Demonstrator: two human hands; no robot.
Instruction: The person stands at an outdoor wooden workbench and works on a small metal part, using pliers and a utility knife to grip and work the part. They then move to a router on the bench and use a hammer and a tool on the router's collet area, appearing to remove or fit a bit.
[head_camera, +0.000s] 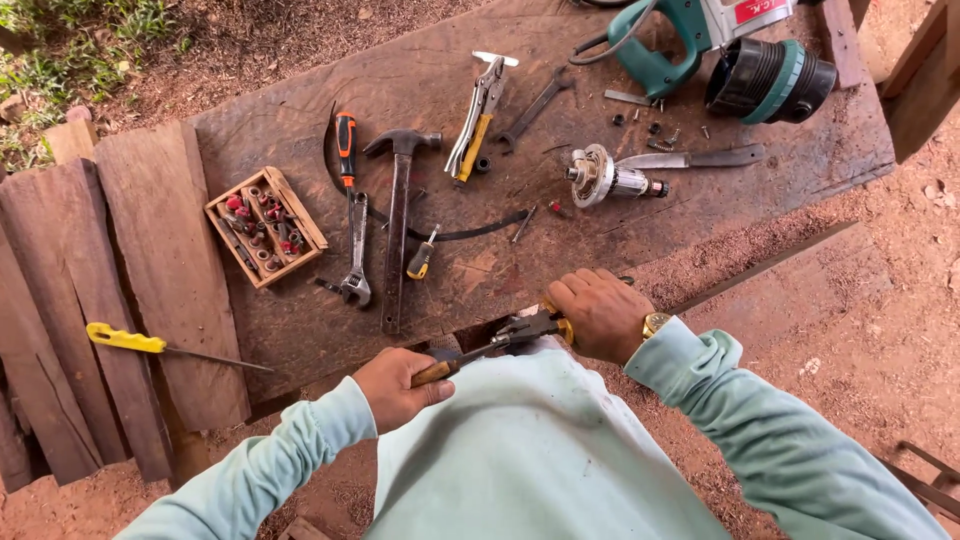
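The fingers of the right hand (600, 313) are curling fully closed around the yellow-handled pliers (530, 325), clamping them so the jaws are biting a small part; what that part is cannot be told. The left hand (395, 388) is wrapping shut around the wooden handle of a slim tool (462, 358), angling its shaft up into the pliers' jaws. Both hands are working close to the body, just off the near edge of the wooden workbench (780, 170), apparently for bracing. Beyond them a hammer (399, 215), adjustable wrench (357, 250), locking pliers (477, 115) and a motor armature (605, 177) are lying spread within reach.
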